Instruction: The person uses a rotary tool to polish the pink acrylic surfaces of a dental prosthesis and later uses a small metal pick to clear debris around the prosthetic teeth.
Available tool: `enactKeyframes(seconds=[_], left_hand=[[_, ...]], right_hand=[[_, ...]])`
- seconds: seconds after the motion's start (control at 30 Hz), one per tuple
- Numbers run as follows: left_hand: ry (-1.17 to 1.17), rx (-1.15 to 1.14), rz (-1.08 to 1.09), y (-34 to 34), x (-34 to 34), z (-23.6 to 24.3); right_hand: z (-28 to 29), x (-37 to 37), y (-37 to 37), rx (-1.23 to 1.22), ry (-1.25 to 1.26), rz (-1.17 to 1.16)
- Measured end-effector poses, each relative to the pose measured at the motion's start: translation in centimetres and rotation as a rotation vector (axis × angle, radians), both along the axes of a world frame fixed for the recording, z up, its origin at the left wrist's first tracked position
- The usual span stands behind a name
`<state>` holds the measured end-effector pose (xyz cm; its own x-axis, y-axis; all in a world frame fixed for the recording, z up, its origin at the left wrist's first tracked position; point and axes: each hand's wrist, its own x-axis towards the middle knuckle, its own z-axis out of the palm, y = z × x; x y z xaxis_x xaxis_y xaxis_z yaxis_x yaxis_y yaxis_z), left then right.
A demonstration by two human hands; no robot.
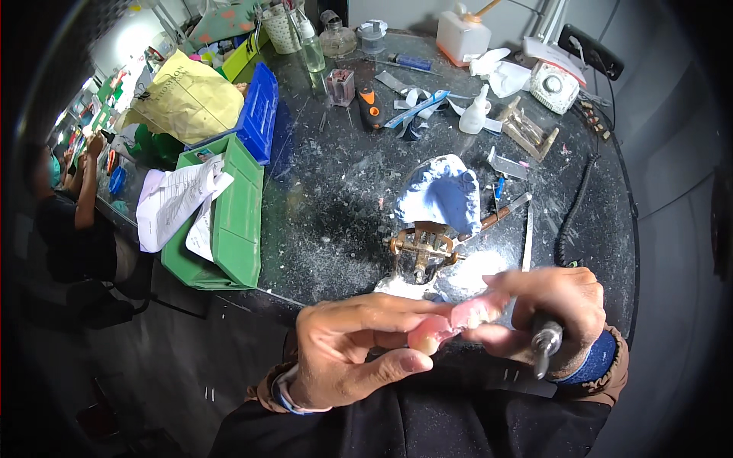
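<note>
A pink partial denture [431, 330] with pale teeth is held over the front edge of the bench. Its left end sits between the thumb and fingers of my left hand [343, 347]. My right hand [561, 301], slightly blurred, grips a metal rotary handpiece [546, 340] whose tip points down toward me. The thumb and a finger of this hand also reach the denture's right end. Just beyond my hands, a bluish-white dental cast [441, 195] is mounted on a brass-coloured articulator [421, 248], with white powder [481, 267] around its base.
A green bin [237, 221] with papers and a blue bin [263, 114] line the left side. An orange-and-black tool [370, 107], a dropper bottle [475, 114], another articulator frame [531, 130] and a coiled cord [580, 206] lie farther back. Another person [72, 221] sits at far left.
</note>
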<state>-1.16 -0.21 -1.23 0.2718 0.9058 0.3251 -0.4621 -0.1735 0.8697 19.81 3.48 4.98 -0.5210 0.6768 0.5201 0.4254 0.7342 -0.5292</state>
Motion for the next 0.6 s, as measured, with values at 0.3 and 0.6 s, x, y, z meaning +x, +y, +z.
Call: enactKeyframes(seconds=[0.3,0.6], left_hand=[[0.227,0.677,0.427,-0.1,1.4,0.7],[0.353,0.69,0.482,-0.4,1.1,1.4]], right_hand=[[-1.1,0.1,-0.1,0.113,-0.137,0.093],[-0.5,-0.3,-0.1,0.077,-0.21,0.074]])
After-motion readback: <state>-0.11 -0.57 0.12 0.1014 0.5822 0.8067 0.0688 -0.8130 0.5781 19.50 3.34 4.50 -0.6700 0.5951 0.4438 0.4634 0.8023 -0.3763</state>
